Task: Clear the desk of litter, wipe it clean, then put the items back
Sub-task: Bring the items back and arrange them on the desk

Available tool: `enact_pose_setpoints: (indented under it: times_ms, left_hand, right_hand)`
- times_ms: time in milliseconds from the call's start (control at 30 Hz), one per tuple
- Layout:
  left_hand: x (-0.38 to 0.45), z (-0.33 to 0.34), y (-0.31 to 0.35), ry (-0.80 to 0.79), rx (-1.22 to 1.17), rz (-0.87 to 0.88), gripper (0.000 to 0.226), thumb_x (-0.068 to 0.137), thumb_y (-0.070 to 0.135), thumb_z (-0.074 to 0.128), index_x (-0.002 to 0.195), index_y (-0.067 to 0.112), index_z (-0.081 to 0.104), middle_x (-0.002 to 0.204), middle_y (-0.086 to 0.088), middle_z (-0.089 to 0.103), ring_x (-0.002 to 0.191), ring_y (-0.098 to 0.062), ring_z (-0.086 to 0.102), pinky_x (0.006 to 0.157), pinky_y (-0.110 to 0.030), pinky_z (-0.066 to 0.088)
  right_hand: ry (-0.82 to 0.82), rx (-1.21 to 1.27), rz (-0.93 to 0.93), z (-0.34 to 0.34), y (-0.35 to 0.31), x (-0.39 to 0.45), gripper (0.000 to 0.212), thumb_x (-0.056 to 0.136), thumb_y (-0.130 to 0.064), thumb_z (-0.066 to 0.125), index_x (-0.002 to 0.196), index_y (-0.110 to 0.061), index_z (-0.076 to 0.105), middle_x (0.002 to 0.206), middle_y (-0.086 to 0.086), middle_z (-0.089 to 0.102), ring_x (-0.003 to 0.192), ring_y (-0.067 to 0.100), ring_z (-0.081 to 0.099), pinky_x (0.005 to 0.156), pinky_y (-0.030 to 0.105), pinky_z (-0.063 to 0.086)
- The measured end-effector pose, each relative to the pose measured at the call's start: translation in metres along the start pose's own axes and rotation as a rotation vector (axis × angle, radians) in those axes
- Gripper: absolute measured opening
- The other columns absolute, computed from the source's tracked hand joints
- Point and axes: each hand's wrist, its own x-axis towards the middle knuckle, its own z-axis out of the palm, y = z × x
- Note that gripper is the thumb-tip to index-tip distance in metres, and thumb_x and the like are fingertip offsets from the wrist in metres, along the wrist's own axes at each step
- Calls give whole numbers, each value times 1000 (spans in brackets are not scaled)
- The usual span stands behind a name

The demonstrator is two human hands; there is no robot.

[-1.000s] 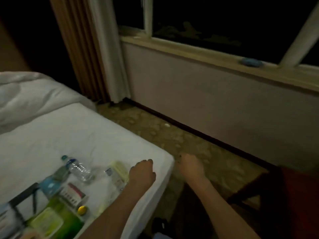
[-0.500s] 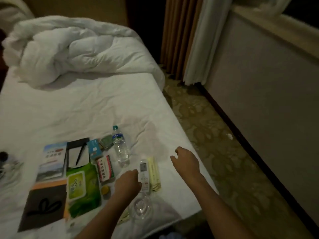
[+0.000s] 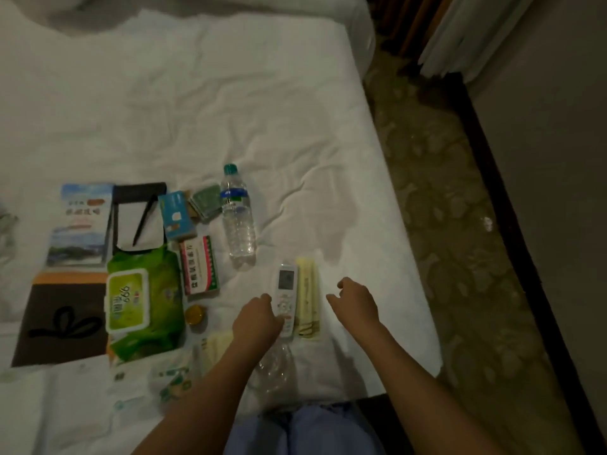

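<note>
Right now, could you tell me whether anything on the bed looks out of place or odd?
The desk items lie in neat rows on the bed sheet; the water bottle lies on its side, capped. A faint darker patch beside it may be damp or shadow.
</note>
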Motion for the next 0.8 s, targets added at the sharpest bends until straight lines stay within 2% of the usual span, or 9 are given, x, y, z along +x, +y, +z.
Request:
enact_pose_setpoints:
  times_ms: [233,333,400,467,533,700,800]
  left_hand:
    - [47,37,-14,-14,-129,-118,61,86,34,65,135,8,40,129,-12,50,119,-27,50,94,-35,42]
    - [66,49,-12,-39,-270,-121,53,82,27,70,124,5,47,122,-13,59,110,-28,57,84,-30,44]
    - [77,55,-6,-43,-363,-151,51,79,23,73,119,5,48,118,-12,61,106,-29,60,78,-30,44]
    - [84,57,-3,-68,-432,-196,47,80,21,73,117,5,50,117,-13,60,104,-29,61,78,-30,46]
    - [87,59,-4,-113,-463,-193,37,82,19,71,113,5,55,115,-13,63,102,-27,62,79,-31,49]
    - [78,42,-3,-127,-649,-115,35,85,12,66,117,11,52,118,-11,63,105,-26,61,89,-38,51]
    - [67,12,3,-158,-776,-78,29,87,10,64,113,11,51,115,-12,63,102,-27,62,90,-42,52]
  right_hand:
    - [-155,129,100,65,2,54,56,89,-31,64,132,-2,41,132,16,51,117,30,53,89,32,45]
    - [-103,244,153,86,-2,68,57,85,-28,67,129,-3,41,127,16,54,112,30,56,89,36,49]
    - [-79,339,190,92,-4,75,45,86,-25,66,120,-5,45,118,12,59,102,27,60,82,35,51]
    - [-126,407,207,92,-6,78,29,88,-19,61,114,-8,55,111,11,64,88,21,60,79,35,52]
    - [-184,454,205,88,-7,77,25,90,-14,57,114,-8,62,110,12,66,83,18,57,80,34,51]
    - [-250,512,151,67,-21,67,37,94,-10,51,131,-9,52,121,12,60,92,17,54,76,25,44]
    - [-214,494,71,46,-35,55,37,93,-9,51,130,-9,50,120,12,60,92,17,55,73,24,45]
